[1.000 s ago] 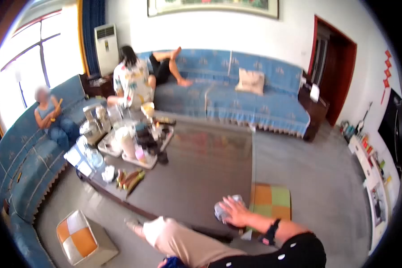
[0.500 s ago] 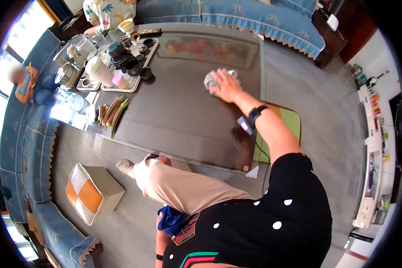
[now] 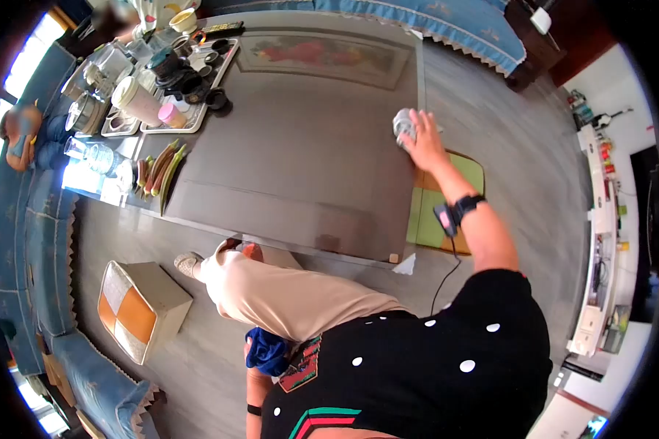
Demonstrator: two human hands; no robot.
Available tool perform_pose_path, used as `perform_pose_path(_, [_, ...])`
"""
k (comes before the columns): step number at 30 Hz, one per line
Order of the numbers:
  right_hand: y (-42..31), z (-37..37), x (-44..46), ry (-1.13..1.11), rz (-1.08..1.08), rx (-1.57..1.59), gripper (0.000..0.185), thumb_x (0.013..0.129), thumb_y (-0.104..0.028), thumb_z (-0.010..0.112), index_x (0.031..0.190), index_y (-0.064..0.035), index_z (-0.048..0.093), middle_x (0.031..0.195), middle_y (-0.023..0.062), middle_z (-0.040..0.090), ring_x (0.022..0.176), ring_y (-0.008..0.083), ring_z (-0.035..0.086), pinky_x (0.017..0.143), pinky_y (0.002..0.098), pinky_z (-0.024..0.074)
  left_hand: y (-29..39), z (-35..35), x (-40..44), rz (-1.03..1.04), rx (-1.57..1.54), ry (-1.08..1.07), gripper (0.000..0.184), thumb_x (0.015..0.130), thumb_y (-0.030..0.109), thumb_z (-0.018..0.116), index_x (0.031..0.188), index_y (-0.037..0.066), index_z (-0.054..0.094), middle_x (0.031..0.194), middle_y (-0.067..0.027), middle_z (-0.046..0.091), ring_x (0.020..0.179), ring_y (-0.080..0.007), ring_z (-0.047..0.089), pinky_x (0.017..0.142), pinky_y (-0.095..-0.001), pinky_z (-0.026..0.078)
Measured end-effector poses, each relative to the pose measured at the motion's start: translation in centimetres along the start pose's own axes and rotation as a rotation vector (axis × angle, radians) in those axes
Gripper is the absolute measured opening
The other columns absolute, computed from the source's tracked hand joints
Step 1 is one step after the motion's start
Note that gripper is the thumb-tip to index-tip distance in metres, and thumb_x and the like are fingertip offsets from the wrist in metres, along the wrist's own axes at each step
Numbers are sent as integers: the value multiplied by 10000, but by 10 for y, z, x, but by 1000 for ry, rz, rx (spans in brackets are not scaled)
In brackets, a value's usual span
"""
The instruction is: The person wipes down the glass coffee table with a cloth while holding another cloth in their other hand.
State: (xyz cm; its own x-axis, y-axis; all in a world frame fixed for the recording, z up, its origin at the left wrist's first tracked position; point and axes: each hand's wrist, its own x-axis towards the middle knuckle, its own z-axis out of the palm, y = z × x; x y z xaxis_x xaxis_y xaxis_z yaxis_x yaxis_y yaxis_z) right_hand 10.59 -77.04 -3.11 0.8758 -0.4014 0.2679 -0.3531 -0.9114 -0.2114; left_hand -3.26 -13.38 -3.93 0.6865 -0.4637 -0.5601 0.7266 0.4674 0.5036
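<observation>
My right hand (image 3: 426, 144) is at the right edge of the dark glass-topped table (image 3: 293, 161), its fingers bent over a crumpled grey-white cloth (image 3: 403, 126). A black band with a small device (image 3: 458, 213) is strapped round that wrist, and a cable hangs from it. Low on the left, beside my thigh, my left hand (image 3: 250, 350) holds a bunched dark blue cloth (image 3: 269, 354). Most of that hand's fingers are hidden by the cloth.
Trays (image 3: 190, 121) with cups, a tumbler and jars crowd the table's far left. Long purplish-green vegetables (image 3: 161, 173) lie near its left corner. A cube stool (image 3: 154, 307) and a green-topped stool (image 3: 428, 208) stand on the floor. People sit by the blue sofas (image 3: 40, 293).
My right hand has slid the grey-white cloth rightward across the tabletop to the edge. My left hand still holds the blue cloth. The view has shifted slightly.
</observation>
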Motion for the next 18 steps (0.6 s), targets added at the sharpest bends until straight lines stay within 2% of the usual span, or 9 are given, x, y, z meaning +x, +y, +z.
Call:
perform_pose_path(3, [-44,-27,-77,-8,-155,79,701,863,-402,601,1444,-152,297,1485,201,253,1366,425,234,1092,517,249,2,-2,1,-14,-2,-13,624,920,478,444,1304,-14,449,1209,-182,578,1073,-339,586,962,-461,461])
perform_pose_path(6, [-89,-58,-132,-132,-249,53,726,840,-449,612,1439,-173,309,1486,177,257,1372,402,239,1053,618,215,3,-3,3,-23,-3,-27,622,920,477,442,1302,-13,451,1208,-184,579,1069,-342,588,953,-464,467])
perform_pose_path(8, [-107,-73,-145,-256,-303,108,748,829,-482,611,1442,-180,307,1496,160,247,1389,375,212,1077,595,207,3,-3,4,-27,-4,-31,620,920,477,441,1302,-13,451,1207,-185,579,1067,-344,590,948,-466,471])
perform_pose_path(13, [-106,-69,-100,-371,-435,160,762,834,-520,590,1454,-200,284,1509,139,229,1400,338,205,1101,549,212,2,0,7,-32,-5,-31,617,921,476,438,1300,-11,454,1205,-189,580,1060,-348,593,935,-470,480])
perform_pose_path(18, [-68,-18,7,-227,-395,79,740,861,-558,530,1460,-217,259,1515,133,220,1406,332,193,1116,537,195,-1,4,2,-33,-27,-6,614,921,475,435,1298,-9,456,1204,-193,580,1054,-353,596,921,-475,490])
